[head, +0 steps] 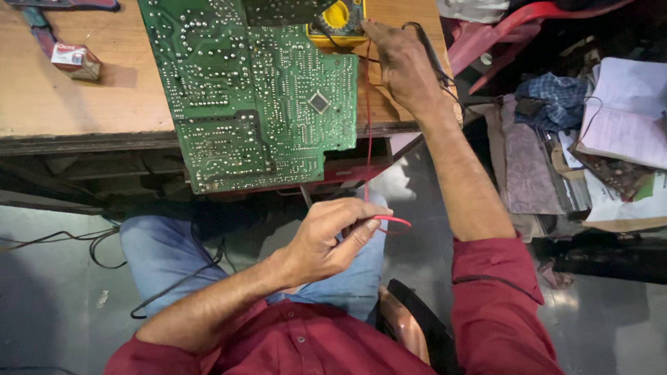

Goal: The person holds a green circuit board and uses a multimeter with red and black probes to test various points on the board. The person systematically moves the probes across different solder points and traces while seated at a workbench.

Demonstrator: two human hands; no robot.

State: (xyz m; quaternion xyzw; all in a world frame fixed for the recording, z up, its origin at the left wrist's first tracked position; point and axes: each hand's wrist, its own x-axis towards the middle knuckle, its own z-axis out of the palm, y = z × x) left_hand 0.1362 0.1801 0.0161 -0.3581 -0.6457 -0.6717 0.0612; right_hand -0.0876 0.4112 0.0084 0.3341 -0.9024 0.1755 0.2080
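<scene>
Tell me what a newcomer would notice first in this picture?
A large green circuit board lies solder side up, overhanging the front edge of the wooden table. The right hand reaches to a yellow meter behind it, while the left hand pinches a red lead above the lap.

Your red test lead (390,220) is a thin red wire: it loops out past your fingers below the front edge of the workbench (62,104) and runs straight up across that edge. Your black probe (425,47) lies slanted near the bench's right edge. The yellow meter (338,19) sits at the back edge, its dial facing up, partly covered by the green circuit board (257,97).
</scene>
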